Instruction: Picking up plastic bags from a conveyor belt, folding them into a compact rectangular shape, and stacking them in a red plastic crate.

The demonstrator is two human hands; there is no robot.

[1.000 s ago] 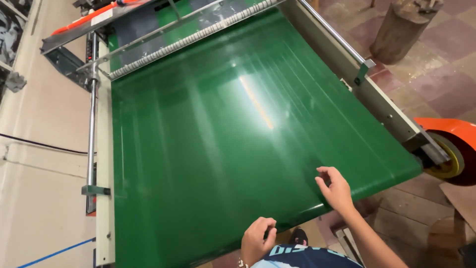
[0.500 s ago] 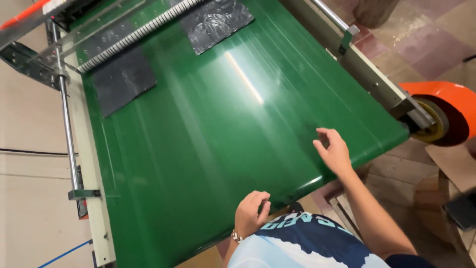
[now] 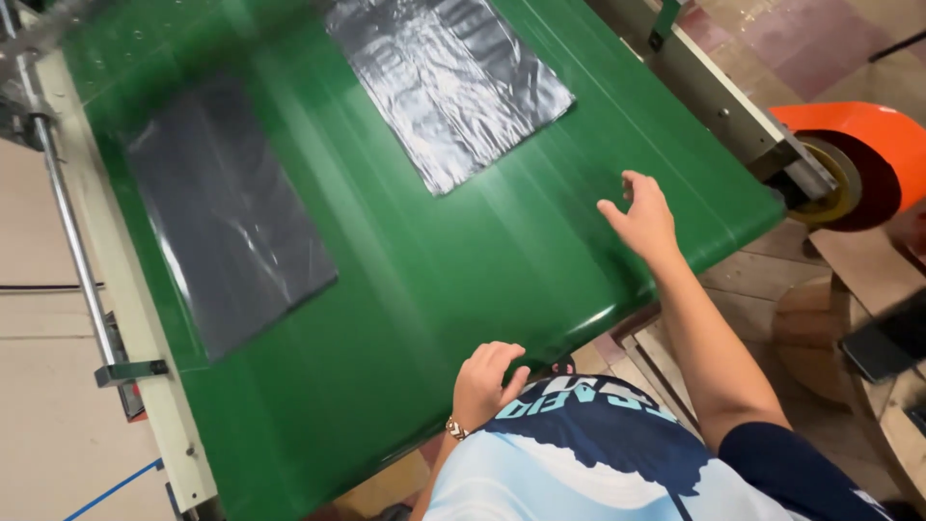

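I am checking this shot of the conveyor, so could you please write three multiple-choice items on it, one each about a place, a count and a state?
1. Where is the right hand?
A. Over the green belt near its end
B. On the orange roll
C. On the floor

2. How many dark plastic bags lie on the belt?
A. One
B. Two
C. Four

3. How is the left hand shaped?
A. Flat, spread on the belt
B. Holding a bag
C. Fingers curled, at the belt's near edge

Answers: 1 A, the open hand is above the belt beside the orange roll, not on it. 2 B, one bag lies at left and another bag further up. 3 C, the fingers are bent inward and hold nothing.
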